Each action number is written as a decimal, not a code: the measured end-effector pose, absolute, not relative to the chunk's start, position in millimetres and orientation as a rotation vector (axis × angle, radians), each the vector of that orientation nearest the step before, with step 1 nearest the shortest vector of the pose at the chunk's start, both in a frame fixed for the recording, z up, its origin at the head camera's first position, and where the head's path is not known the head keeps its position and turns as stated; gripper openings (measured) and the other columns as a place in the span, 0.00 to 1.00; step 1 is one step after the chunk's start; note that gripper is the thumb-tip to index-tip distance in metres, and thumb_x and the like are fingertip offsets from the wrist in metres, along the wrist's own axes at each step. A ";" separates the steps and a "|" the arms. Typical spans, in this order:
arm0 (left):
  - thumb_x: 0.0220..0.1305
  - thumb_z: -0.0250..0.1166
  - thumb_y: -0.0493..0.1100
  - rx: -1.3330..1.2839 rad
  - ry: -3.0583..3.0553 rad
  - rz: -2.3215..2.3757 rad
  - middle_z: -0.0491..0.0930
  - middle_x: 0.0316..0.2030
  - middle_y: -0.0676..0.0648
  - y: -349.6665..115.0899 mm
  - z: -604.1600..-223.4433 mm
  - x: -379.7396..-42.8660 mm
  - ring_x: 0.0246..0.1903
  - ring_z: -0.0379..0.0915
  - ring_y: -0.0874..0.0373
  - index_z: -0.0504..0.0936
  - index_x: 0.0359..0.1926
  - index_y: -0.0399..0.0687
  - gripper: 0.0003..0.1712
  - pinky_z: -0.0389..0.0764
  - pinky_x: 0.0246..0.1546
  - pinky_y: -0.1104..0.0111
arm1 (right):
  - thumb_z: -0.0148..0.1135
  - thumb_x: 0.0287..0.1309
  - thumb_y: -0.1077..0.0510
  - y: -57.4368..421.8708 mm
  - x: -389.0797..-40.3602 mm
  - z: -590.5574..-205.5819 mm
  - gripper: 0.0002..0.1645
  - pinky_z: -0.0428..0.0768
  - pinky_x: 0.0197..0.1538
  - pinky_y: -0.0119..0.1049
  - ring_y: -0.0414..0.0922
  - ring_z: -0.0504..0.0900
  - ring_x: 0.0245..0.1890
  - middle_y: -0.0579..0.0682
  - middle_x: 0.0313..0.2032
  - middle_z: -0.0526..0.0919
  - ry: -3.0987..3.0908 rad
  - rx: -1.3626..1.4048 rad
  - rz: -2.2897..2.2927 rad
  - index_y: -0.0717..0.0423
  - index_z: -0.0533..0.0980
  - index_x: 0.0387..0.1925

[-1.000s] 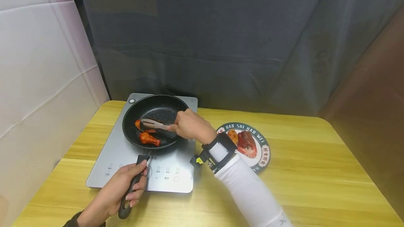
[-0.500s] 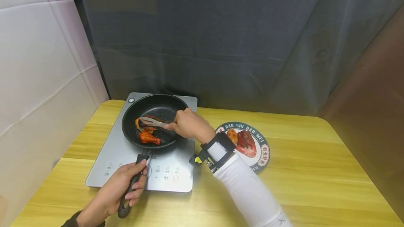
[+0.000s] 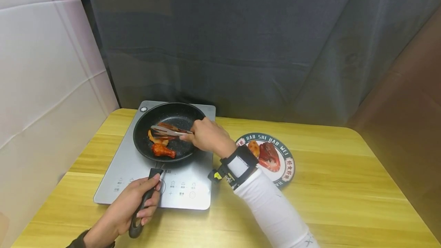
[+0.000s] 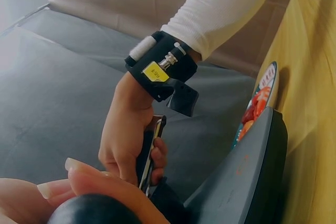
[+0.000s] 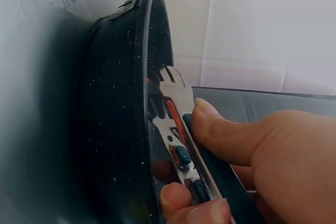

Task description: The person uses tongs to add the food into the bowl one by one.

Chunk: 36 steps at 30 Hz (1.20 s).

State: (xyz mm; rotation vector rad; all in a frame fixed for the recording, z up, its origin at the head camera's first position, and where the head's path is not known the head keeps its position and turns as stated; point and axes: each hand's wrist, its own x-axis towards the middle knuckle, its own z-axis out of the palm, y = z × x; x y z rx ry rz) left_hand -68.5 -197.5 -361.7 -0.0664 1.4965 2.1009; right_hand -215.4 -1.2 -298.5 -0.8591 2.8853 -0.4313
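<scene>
My left hand (image 3: 138,202) grips the black handle (image 3: 136,229) of a frying pan (image 3: 141,144) on a flat silver cooktop. In my right hand (image 3: 210,137) is a pair of metal tongs (image 5: 176,90) with slotted tips and dark handles, thumb on one side and fingers on the other. The tongs' tips reach low into the pan's left half, over a reddish-brown flat piece of food (image 3: 164,126). Beside it lies a yellowish piece (image 3: 152,137), partly covered by the tongs. A red-orange chicken drumstick (image 3: 163,150) lies nearer the handle.
The silver induction cooktop (image 3: 193,198) stands on the wood-grain table (image 3: 327,186), its touch panel facing the person. Right of it lies a round plate (image 3: 289,165) with food on it, partly behind the right forearm. A dark cloth (image 3: 258,49) hangs behind the table.
The tongs have turned in the right hand, and their tips shifted slightly up and left. More of the brown and yellowish pieces shows now. The left hand and pan stay put.
</scene>
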 end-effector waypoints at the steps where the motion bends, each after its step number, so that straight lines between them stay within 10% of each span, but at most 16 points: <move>1: 0.75 0.46 0.56 -0.066 1.496 2.101 0.60 0.17 0.55 -197.5 -361.5 -68.5 0.09 0.56 0.67 0.61 0.38 0.41 0.21 0.66 0.10 0.75 | 0.56 0.62 0.35 -0.7 -215.5 -298.1 0.33 0.59 0.15 0.31 0.38 0.62 0.10 0.40 0.09 0.57 2.890 -0.851 -0.433 0.48 0.67 0.08; 12: 0.75 0.46 0.56 -0.073 1.505 2.099 0.60 0.18 0.54 -199.7 -361.8 -69.4 0.09 0.56 0.67 0.61 0.38 0.41 0.21 0.66 0.10 0.75 | 0.54 0.63 0.35 17.5 -217.1 -297.4 0.32 0.58 0.17 0.30 0.37 0.60 0.10 0.40 0.10 0.55 2.944 -0.924 -0.487 0.51 0.68 0.12; 19: 0.74 0.46 0.56 -0.071 1.503 2.096 0.60 0.18 0.54 -200.3 -363.2 -70.3 0.10 0.56 0.67 0.61 0.38 0.41 0.21 0.66 0.10 0.75 | 0.57 0.62 0.36 41.1 -213.5 -298.9 0.27 0.68 0.24 0.32 0.37 0.65 0.16 0.41 0.13 0.60 2.969 -0.976 -0.585 0.55 0.82 0.41; 27: 0.74 0.46 0.56 -0.063 1.504 2.088 0.61 0.18 0.54 -199.0 -363.3 -71.2 0.10 0.56 0.67 0.61 0.38 0.41 0.21 0.66 0.10 0.75 | 0.58 0.63 0.39 83.9 -208.7 -304.8 0.21 0.62 0.17 0.34 0.39 0.64 0.13 0.43 0.13 0.63 3.074 -0.886 -0.627 0.50 0.74 0.26; 36: 0.75 0.46 0.56 -0.066 1.498 2.092 0.61 0.18 0.54 -200.0 -361.8 -70.7 0.09 0.55 0.67 0.61 0.38 0.41 0.21 0.66 0.10 0.75 | 0.58 0.64 0.40 119.0 -199.0 -317.7 0.20 0.62 0.17 0.34 0.40 0.64 0.14 0.44 0.14 0.63 3.109 -0.752 -0.652 0.53 0.77 0.35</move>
